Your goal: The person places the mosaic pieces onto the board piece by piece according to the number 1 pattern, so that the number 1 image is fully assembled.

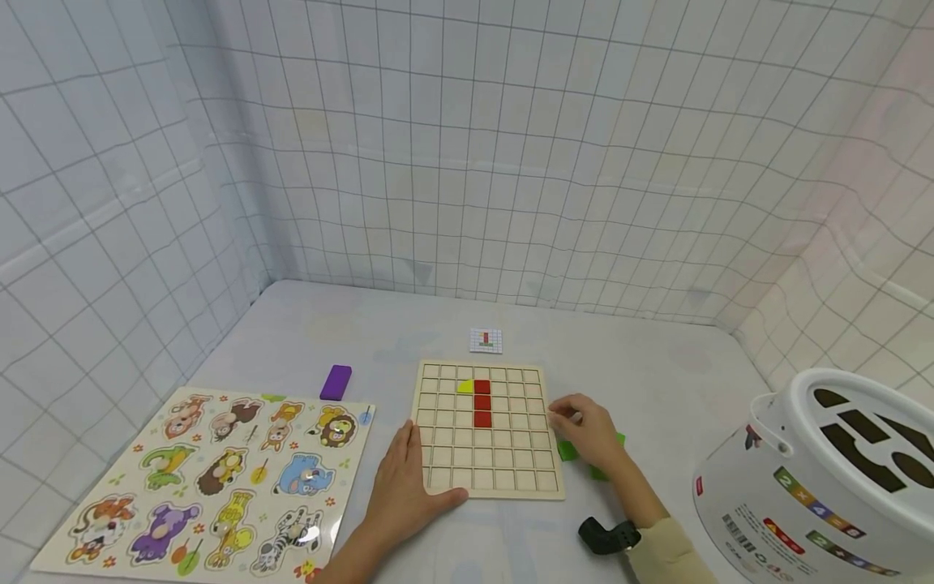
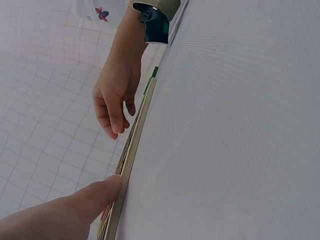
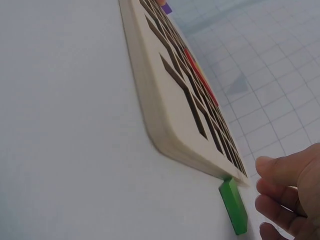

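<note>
A wooden grid board (image 1: pixel 514 458) lies flat with three red squares (image 1: pixel 482 403) in one column. Left of the top red square sits a yellow piece with a curved side (image 1: pixel 465 387). My left hand (image 1: pixel 404 491) rests against the board's left side, its thumb (image 2: pixel 107 192) touching the front edge. At the board's right edge hovers my right hand (image 1: pixel 587 426), fingers loosely bent, with nothing visible between them in the right wrist view. Beneath and beside that hand lie green pieces (image 1: pixel 567 451), partly hidden by it. One green piece (image 3: pixel 234 207) shows next to the board's corner.
Behind the board lies a small pattern card (image 1: pixel 485 341). An animal puzzle board (image 1: pixel 241 478) covers the left side, with a purple block (image 1: pixel 336 382) by its back edge. A white lidded bucket (image 1: pixel 795 503) stands at right. Grid-patterned walls (image 1: pixel 474 162) enclose the table.
</note>
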The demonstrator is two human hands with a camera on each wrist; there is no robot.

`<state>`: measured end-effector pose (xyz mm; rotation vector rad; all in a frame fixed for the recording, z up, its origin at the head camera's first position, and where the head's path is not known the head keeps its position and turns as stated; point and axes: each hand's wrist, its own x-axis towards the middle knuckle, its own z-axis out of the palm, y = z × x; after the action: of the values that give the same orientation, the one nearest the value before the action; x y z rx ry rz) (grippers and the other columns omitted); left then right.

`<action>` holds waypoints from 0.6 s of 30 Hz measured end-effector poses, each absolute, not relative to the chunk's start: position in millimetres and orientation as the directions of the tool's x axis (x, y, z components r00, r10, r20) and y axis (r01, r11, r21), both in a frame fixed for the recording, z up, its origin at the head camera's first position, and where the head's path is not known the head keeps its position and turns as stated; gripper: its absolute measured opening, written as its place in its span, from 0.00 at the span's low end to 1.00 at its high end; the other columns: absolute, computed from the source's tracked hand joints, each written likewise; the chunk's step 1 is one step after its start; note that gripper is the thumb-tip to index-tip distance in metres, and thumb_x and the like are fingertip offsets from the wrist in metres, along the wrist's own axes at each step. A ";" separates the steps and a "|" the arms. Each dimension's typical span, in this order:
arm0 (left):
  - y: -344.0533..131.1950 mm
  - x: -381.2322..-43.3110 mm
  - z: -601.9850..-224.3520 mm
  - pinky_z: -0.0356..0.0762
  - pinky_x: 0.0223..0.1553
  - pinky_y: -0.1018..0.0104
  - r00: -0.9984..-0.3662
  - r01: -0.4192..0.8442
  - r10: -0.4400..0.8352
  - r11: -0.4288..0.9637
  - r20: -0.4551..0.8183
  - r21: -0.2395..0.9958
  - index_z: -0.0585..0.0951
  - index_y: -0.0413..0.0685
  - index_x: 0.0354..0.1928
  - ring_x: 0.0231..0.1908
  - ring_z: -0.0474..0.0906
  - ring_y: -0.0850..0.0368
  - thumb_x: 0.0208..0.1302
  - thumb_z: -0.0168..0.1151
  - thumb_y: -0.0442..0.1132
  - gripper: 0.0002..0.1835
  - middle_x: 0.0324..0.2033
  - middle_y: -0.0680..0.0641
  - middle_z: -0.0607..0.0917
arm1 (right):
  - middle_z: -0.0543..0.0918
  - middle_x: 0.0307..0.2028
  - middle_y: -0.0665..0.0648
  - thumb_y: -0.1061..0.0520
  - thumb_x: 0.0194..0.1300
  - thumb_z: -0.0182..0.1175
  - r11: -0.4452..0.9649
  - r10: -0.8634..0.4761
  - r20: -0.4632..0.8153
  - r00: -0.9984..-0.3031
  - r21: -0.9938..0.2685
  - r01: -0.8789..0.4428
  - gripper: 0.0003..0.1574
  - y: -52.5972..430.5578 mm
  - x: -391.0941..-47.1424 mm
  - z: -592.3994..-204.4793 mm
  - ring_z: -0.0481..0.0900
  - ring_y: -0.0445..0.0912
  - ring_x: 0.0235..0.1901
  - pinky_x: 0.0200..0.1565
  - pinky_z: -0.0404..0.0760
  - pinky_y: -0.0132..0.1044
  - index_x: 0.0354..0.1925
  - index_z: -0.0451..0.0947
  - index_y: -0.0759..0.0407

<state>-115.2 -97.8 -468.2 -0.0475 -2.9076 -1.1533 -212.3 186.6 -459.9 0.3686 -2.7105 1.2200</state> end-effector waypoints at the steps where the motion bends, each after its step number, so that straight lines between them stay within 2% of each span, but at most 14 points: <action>1: -97.8 -115.1 -468.2 0.48 0.69 0.38 -0.999 0.033 0.023 0.728 0.023 0.685 0.50 0.27 0.73 0.72 0.44 0.34 0.44 0.74 0.65 0.68 0.73 0.31 0.49 | 0.80 0.34 0.50 0.65 0.62 0.65 0.642 -0.154 0.231 -0.961 -0.716 -0.275 0.06 188.3 -211.9 -459.6 0.77 0.44 0.37 0.37 0.78 0.34 0.39 0.83 0.60; 18: -97.6 -114.4 -467.7 0.47 0.69 0.38 -0.999 0.037 0.022 0.730 0.031 0.682 0.50 0.27 0.73 0.72 0.44 0.34 0.44 0.74 0.65 0.67 0.73 0.31 0.49 | 0.82 0.37 0.55 0.63 0.64 0.65 0.712 -0.053 0.219 -0.974 -0.676 -0.191 0.07 217.6 -208.8 -460.9 0.78 0.49 0.40 0.41 0.78 0.42 0.41 0.82 0.63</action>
<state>-114.4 -97.6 -467.7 -0.0500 -2.9027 -1.1445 -208.8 217.6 -460.9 0.1968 -2.7345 1.1097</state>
